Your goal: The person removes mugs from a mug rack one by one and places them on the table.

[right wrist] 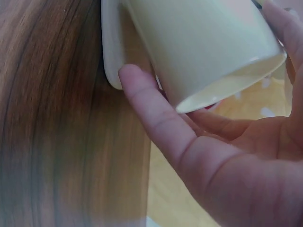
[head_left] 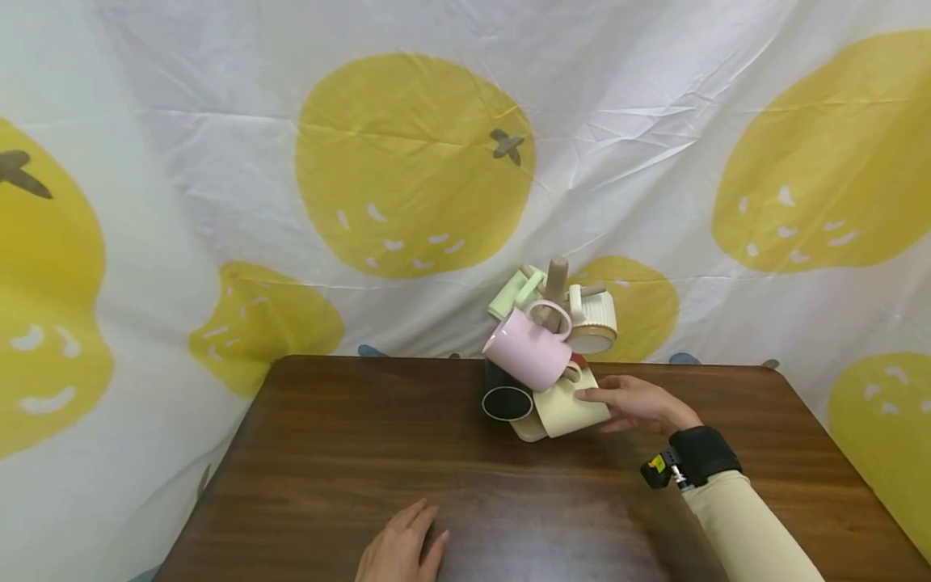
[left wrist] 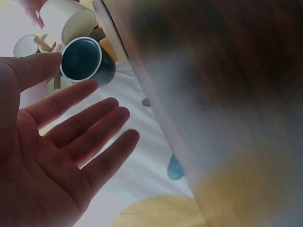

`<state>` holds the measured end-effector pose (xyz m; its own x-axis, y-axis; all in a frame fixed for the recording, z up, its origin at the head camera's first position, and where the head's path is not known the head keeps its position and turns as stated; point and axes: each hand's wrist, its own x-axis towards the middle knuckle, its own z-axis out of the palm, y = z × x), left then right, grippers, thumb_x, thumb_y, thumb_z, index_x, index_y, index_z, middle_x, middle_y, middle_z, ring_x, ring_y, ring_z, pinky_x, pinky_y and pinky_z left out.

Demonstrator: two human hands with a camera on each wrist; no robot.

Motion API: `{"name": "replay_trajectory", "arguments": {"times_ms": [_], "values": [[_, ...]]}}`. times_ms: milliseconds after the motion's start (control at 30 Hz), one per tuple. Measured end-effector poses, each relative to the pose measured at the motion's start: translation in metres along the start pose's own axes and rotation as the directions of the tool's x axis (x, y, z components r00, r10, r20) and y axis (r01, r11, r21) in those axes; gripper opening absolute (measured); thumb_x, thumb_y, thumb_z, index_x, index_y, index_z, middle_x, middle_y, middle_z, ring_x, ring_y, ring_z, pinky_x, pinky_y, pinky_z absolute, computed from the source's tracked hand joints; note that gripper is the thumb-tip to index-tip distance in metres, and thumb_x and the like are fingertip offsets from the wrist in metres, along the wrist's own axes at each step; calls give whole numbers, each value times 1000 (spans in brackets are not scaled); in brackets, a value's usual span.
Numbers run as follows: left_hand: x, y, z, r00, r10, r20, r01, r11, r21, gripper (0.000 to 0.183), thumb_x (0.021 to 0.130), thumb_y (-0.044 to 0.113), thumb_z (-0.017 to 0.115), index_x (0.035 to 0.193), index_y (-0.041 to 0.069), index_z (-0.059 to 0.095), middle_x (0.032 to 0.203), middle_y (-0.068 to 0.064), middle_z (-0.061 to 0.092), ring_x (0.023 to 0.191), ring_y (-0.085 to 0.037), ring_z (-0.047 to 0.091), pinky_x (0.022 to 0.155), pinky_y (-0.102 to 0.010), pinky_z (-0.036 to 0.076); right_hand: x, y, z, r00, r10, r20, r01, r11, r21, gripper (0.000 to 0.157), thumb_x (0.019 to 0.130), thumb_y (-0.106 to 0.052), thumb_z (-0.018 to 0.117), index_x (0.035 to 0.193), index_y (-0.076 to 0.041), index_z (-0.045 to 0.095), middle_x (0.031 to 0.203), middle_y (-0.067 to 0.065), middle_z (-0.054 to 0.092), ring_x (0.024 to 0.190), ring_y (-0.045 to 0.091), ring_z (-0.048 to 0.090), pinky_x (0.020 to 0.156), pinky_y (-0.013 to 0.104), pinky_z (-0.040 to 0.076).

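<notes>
A pale yellow mug (head_left: 570, 404) hangs low on a wooden mug tree (head_left: 556, 279), its handle up at a peg. My right hand (head_left: 640, 404) holds this mug around its open end, one finger along the near side. In the right wrist view the mug's rim (right wrist: 232, 85) faces my palm, with fingers on both sides. A pink mug (head_left: 527, 347) hangs just above, and a dark green mug (head_left: 507, 402) sits to its left. My left hand (head_left: 403, 546) is over the table's near part, fingers spread and holding nothing.
On the tree's upper pegs hang a light green mug (head_left: 516, 293) and a white ribbed mug (head_left: 598, 311); a bit of red (head_left: 579, 360) shows behind the pink mug. The tree's pale base (head_left: 529, 430) stands on a brown wooden table (head_left: 349, 436), before a fruit-print cloth (head_left: 240, 186).
</notes>
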<state>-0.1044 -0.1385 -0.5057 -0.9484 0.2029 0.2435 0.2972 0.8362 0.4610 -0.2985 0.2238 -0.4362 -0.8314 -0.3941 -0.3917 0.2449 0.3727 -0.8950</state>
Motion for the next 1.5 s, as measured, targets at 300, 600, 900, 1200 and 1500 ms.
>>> {"name": "replay_trajectory", "arguments": {"times_ms": [300, 600, 900, 1200, 1500], "values": [[-3, 0, 2, 998, 19, -64, -17, 999, 43, 34, 88, 27, 72, 113, 5, 71, 122, -19, 66, 108, -35, 65, 84, -49, 55, 7, 5, 2, 1000, 1, 27, -5, 990, 139, 72, 97, -29, 62, 141, 15, 24, 118, 19, 55, 100, 22, 64, 99, 51, 49], [-1, 0, 1, 999, 9, -33, -7, 999, 35, 35, 89, 28, 71, 114, 4, 70, 124, -20, 64, 109, -37, 64, 84, -51, 55, 5, 0, 5, 1000, 5, -11, -4, 991, 137, 75, 95, -30, 64, 141, 15, 26, 118, 20, 54, 98, 23, 64, 93, 46, 54], [0, 0, 3, 1000, 3, 5, -3, 999, 38, 37, 89, 31, 70, 115, 4, 70, 124, -21, 64, 110, -38, 63, 82, -52, 55, -2, -3, 5, 1000, 18, -14, -16, 994, 112, 75, 95, -32, 64, 142, 15, 28, 118, 21, 55, 98, 24, 65, 92, 47, 54], [0, 0, 5, 1000, -4, -7, 5, 999, 34, 37, 88, 32, 71, 114, 5, 69, 123, -21, 64, 109, -38, 63, 79, -52, 55, -9, -2, 1, 1000, 18, -6, -17, 996, 82, 72, 95, -31, 64, 139, 16, 33, 111, 21, 58, 93, 26, 67, 89, 47, 55], [1, 0, 4, 1000, -5, 7, 5, 1000, 26, 38, 89, 34, 70, 114, 6, 69, 124, -21, 64, 109, -39, 63, 80, -53, 55, -14, -5, -2, 1000, 21, 9, -22, 998, 52, 69, 95, -32, 64, 136, 16, 38, 107, 20, 61, 91, 28, 69, 89, 50, 55]]}}
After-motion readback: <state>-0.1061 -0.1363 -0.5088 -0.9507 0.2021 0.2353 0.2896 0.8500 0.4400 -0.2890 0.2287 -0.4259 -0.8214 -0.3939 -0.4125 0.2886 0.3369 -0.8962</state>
